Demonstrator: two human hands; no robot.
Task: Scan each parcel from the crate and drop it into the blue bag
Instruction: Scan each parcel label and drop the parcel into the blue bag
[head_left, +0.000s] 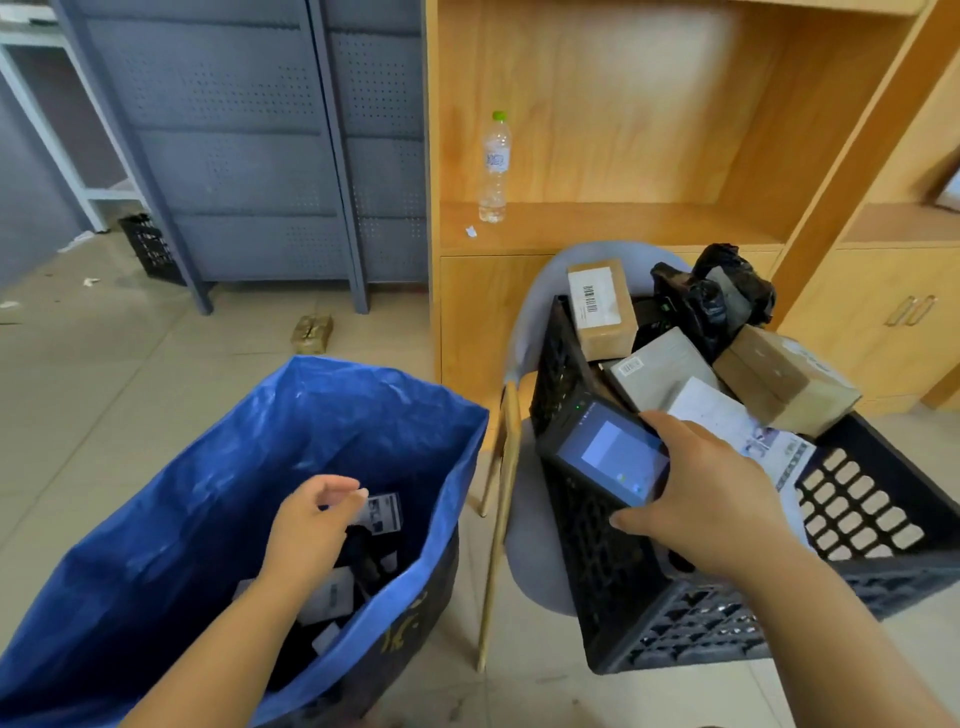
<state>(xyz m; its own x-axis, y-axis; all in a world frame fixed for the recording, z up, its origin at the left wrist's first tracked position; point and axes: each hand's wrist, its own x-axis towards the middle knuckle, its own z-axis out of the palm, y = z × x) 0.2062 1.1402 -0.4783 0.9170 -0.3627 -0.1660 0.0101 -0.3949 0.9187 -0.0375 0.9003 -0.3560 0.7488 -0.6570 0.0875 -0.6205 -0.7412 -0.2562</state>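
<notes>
Two containers frame the coming move. The blue bag (208, 493) stands open on the floor to the person's left, and the black crate (587, 525) sits on a grey chair (535, 545) to the right, their rims near each other but apart.

Several parcels are already in the bag, one with a printed label (384, 512) facing up. The crate holds more: a brown box with a barcode (602, 312) at the back, a black-wrapped bundle (727, 291), another brown box (784, 384) on the right, a flat grey parcel (660, 374) and a white mailer (727, 421) lying slantwise toward the front.

The scanner (608, 452) hangs over the crate's left rim with its screen up, and the right grip (711, 499) clasps it from the side, fingers wrapped round its edges. The left grip (306, 530) hovers inside the mouth of the bag – released, fingers loose, holding nothing that shows.

The next parcel therefore lies to the right of the free hand, past the bag's rim and over the crate's left wall. The white mailer and grey parcel are closest – just beyond the right grip's knuckles. That hand is nearer but occupied, so the left will likely have to cross over.
</notes>
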